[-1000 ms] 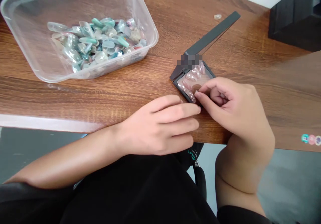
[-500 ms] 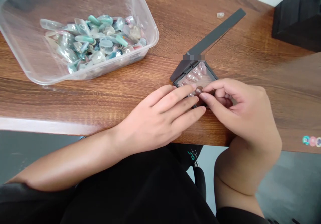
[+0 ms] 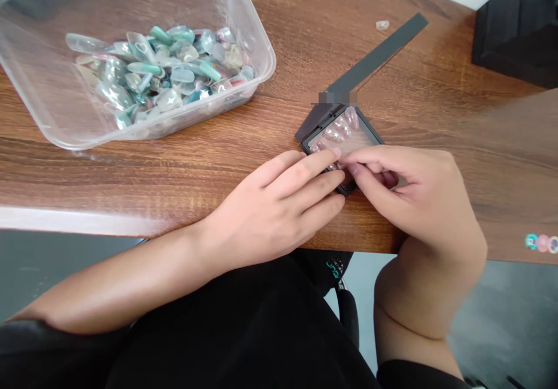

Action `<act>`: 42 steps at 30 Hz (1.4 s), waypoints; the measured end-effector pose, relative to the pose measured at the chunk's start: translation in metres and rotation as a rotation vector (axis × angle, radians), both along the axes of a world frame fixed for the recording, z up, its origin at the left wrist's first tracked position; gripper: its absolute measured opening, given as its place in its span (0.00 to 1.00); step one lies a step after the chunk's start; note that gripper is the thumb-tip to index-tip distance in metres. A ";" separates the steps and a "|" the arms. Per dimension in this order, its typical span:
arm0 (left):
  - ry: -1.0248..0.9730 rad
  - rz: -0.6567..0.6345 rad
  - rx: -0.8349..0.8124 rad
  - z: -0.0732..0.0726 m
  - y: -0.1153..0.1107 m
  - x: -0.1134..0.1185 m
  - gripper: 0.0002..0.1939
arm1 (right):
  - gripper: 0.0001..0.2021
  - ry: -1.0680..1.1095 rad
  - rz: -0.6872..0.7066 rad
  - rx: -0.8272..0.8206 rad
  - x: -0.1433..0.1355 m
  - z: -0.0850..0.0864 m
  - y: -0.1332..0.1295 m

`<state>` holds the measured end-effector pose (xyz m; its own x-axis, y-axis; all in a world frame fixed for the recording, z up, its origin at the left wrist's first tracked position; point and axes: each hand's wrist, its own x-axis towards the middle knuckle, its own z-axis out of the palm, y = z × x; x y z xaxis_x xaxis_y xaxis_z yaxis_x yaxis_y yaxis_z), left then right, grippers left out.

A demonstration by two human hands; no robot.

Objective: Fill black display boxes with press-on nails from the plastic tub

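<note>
An open dark case (image 3: 373, 133) lies near the table's front edge, its lid (image 3: 375, 57) leaning back to the upper right. Inside it sit several shiny press-on nails (image 3: 351, 118), some with star marks. My left hand (image 3: 279, 209) rests over the case's left side, its fingers apart and holding nothing. My right hand (image 3: 418, 188) is over the lower right of the case, thumb and forefinger pinched close to the left fingertips. Whatever lies between them is hidden.
A clear plastic tub (image 3: 261, 46) with many teal and clear nails stands at the upper left. One clear nail (image 3: 382, 25) lies beyond the lid. A black box (image 3: 514, 34) is at the upper right, round stickers (image 3: 543, 242) at the right edge.
My right finger and thumb have moved slightly left, over the nail seen between them before. My left little finger has drawn back from the case, uncovering its lower corner.
</note>
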<state>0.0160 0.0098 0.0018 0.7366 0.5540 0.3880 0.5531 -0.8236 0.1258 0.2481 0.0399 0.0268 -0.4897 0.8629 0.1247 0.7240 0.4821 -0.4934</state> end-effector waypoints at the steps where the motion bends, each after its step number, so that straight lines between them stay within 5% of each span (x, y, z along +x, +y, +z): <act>1: -0.001 -0.003 -0.001 0.000 0.000 0.000 0.16 | 0.09 -0.008 0.000 0.008 -0.001 0.000 0.000; 11: 0.024 0.017 0.002 -0.003 -0.002 0.000 0.24 | 0.04 0.042 -0.121 0.110 -0.002 0.001 -0.002; 20: -0.022 0.007 0.023 -0.002 0.000 -0.001 0.15 | 0.05 -0.040 -0.051 0.000 0.003 0.003 0.000; 42: -0.006 -0.009 0.079 -0.003 -0.003 -0.001 0.15 | 0.09 0.004 -0.012 -0.079 0.005 0.001 -0.001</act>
<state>0.0155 0.0072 -0.0015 0.7388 0.5150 0.4346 0.5455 -0.8357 0.0631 0.2535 0.0386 0.0276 -0.4790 0.8759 0.0575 0.7276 0.4328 -0.5322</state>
